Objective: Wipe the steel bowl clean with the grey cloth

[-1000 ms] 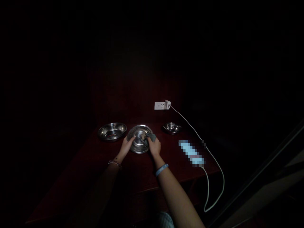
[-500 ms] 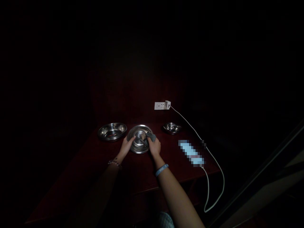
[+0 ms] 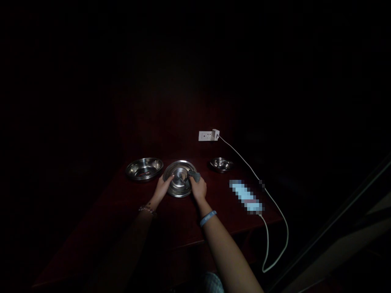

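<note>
A shiny round steel plate is held tilted over the dark red table, facing me. My left hand grips its left edge, thumb over the rim and fingers hidden behind. On the other side my right hand is closed round the plate's right edge and also pins a small grey cloth against the plate's inner face. To the left stands a wider steel dish, perhaps several stacked. A small steel bowl sits at the back right.
The dark red table ends at a front edge near me. A phone-like lit, blurred device lies at the right, its white cable looping past the edge up to a charger in the wall socket. Surroundings are very dark.
Almost nothing has moved. Both hands, the plate and the cloth keep their places; the picture is slightly darker and the reflection in the plate differs a little.
</note>
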`<state>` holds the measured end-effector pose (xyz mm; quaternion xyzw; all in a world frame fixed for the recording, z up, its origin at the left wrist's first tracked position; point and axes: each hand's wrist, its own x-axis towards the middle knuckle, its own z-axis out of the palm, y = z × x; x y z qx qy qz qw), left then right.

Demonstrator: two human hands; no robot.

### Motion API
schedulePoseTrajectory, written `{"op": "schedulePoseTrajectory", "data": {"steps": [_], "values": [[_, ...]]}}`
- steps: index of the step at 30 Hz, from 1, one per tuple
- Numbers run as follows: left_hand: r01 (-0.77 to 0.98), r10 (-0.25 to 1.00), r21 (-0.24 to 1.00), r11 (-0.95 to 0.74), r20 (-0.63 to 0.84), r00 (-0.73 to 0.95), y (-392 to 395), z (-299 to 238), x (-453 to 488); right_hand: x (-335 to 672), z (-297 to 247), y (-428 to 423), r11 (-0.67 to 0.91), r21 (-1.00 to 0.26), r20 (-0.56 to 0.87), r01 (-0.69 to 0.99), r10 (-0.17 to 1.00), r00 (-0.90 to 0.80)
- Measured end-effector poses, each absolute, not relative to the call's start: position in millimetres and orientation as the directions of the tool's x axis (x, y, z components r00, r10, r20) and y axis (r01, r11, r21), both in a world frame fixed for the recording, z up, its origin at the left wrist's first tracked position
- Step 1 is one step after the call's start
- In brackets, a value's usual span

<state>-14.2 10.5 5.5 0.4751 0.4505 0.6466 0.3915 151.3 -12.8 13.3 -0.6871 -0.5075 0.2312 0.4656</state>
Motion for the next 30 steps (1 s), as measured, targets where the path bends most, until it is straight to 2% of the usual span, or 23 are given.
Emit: {"op": "schedulePoseTrajectory", "data": {"steps": [30], "values": [[-0.127,0.945,0.956,-0.265,0.231,-0.231,13.4,2.1,-14.8,150.5,18.2,-16.1,-0.055,-0.877,0.149,0.477,0.913,0.38]]}}
